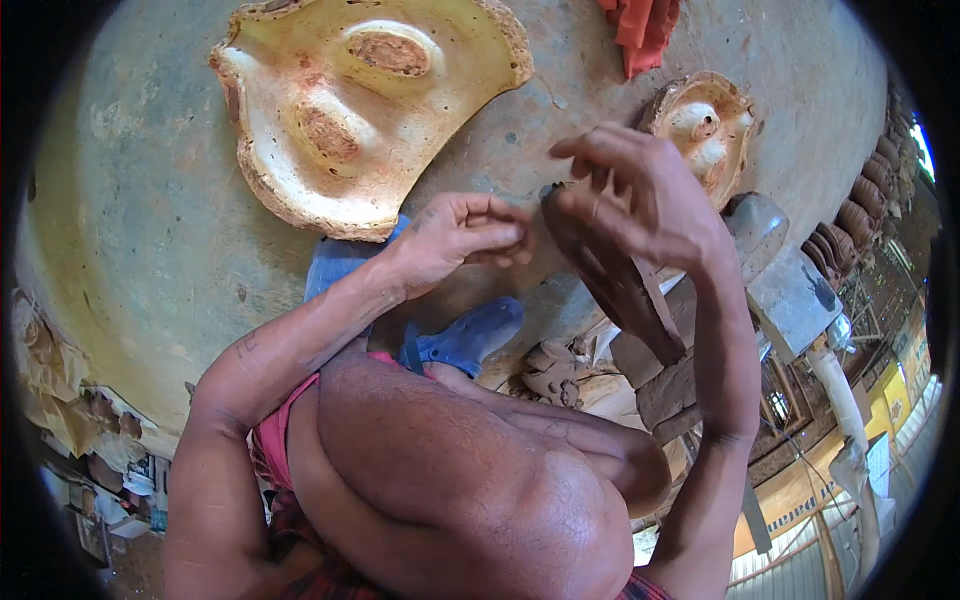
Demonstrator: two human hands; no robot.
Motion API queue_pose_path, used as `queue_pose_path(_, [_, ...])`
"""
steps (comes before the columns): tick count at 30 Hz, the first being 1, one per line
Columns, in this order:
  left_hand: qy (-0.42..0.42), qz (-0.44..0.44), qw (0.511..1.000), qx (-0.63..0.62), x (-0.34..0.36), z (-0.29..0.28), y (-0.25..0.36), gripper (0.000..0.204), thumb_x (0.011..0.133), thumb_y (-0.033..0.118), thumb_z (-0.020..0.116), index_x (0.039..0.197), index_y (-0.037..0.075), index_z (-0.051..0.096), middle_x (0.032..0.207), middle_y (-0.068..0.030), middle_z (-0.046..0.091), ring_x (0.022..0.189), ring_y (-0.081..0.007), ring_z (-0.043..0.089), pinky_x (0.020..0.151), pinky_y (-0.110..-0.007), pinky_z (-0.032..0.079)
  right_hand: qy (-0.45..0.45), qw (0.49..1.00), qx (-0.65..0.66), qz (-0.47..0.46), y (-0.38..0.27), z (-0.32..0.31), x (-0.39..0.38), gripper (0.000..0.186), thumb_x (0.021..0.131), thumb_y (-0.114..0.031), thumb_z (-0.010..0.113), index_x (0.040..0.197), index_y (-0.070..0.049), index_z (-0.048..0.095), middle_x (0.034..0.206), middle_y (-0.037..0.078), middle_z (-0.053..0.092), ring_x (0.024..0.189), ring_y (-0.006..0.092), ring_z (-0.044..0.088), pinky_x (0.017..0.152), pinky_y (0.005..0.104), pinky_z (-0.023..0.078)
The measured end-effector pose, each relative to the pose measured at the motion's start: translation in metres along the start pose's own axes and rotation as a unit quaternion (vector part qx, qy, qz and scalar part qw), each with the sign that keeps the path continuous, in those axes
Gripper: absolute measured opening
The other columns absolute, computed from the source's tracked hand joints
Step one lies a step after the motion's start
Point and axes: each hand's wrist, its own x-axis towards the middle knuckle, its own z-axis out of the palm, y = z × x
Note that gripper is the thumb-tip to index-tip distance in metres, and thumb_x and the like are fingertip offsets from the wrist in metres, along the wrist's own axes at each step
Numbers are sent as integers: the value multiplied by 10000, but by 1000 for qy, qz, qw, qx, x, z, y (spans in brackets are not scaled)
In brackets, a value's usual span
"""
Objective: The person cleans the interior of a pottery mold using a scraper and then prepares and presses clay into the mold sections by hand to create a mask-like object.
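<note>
My left hand (465, 232) is raised above the floor with its fingers curled in toward the thumb. Its fingertips are blurred, so anything small between them cannot be made out. Opposite it hovers my right hand (645, 205), slightly blurred, its fingers bent but apart. Directly under the right hand's thumb side stands a long dark brown clay piece (625, 285) with grooves along its face. Whether the thumb touches its upper end is unclear. Beyond my left hand lies a large cream plaster mould (290, 120) with two oval hollows and a rough brown rim.
A smaller mould (705, 125) lies past my right hand, near a red cloth (645, 35). Brown clay blocks (665, 395) and a lump of soft clay (555, 372) are close to my blue shoe (465, 335). Rows of brown rounded pieces (850, 220) line the right side.
</note>
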Motion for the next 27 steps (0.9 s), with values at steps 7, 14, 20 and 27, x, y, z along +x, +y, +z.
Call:
queue_pose_path(7, [-44,167,979,-108,28,40,57,379,1069,178,664,1420,54,590,1232,-97,752,1146,-209,748,956,-329,642,85,987,-45,-131,-18,-15,-11,255,888,-112,779,1128,-28,788,995,153,727,871,328,739,784,443,590])
queue_pose_path(14, [-74,146,984,-69,35,40,85,297,1066,163,670,1327,22,655,1179,-130,777,1085,-238,776,918,-329,650,106,981,-108,-125,-22,-36,-5,196,907,-146,780,1067,-35,787,946,140,719,825,313,725,743,426,563])
queue_pose_path(20, [56,195,969,139,23,20,84,247,1046,142,703,1251,4,690,1136,-133,787,1026,-201,779,900,-319,642,33,995,-62,75,-4,-27,-10,185,918,-134,734,1050,-10,771,885,187,734,814,347,733,782,455,565])
queue_pose_path(27, [33,80,988,129,1,-10,36,233,1034,111,711,1232,-9,683,1126,-123,774,1021,-187,768,922,-319,632,-47,993,-40,101,34,-5,-9,204,883,-82,735,1058,16,773,975,186,784,907,302,768,833,412,583])
